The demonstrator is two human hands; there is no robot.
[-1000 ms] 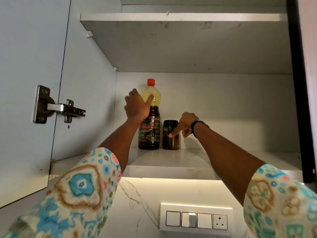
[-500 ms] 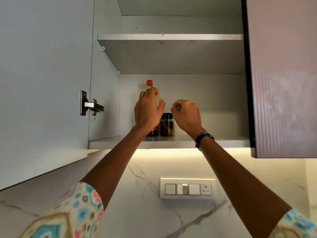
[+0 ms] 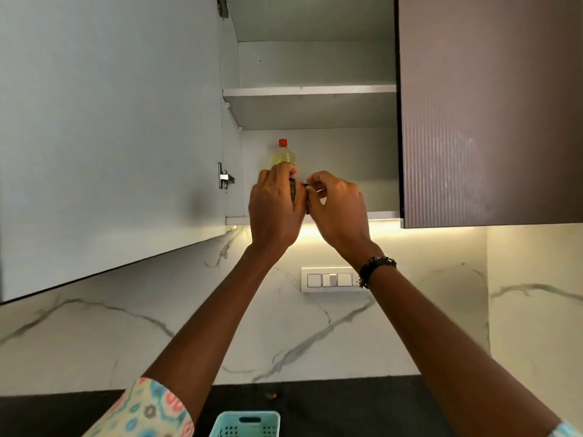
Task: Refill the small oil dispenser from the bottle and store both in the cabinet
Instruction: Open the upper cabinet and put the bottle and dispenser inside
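The open cabinet door (image 3: 110,137) stood at the left, its hinge (image 3: 225,179) beside the lower shelf (image 3: 383,215), where the oil bottle (image 3: 284,156) with its red cap (image 3: 283,142) stood upright at the left end. The left hand (image 3: 274,209) was raised in front of the bottle's lower body, its fingers curled at the bottle's shoulder, though whether this grip actually closed on the bottle could not be told. Just beside it, the right hand (image 3: 339,206), with a beaded bracelet (image 3: 375,269) at the wrist, had its fingers curled and hid the small dispenser, its grip likewise unclear; a switch panel (image 3: 329,279) sat on the marble wall (image 3: 94,342), and a teal basket (image 3: 246,424) stood on the dark table (image 3: 362,405).
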